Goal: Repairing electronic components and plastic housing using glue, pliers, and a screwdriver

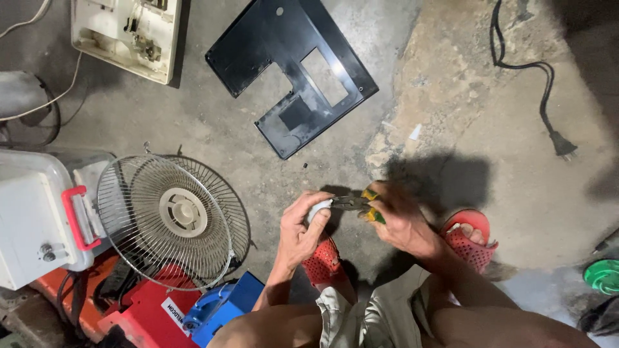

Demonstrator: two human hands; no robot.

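Pliers with yellow-and-green handles sit in the right hand, fingers wrapped tight round the grips, and the dark nose bites on a small white part that the left hand pinches between thumb and curled fingers. All of this hangs just above the concrete floor, roughly mid-floor and a bit toward the person's side, right over the red perforated sandals on their feet. Can't make out what the white piece actually is, too small and half hidden by the fingers.

Stuff lying around: a wire fan guard with a cream hub sits to the left of the hands, propped against a white box with a red handle. Below that there's a red case and something blue next to the person's knee. Farther up the floor, a flat black panel with rectangular cutouts lies at an angle, and a cream housing is at the top-left edge. A black cord with a plug snakes down the top-right part of the floor, well apart from the hands. A green round thing peeks in at the right edge.
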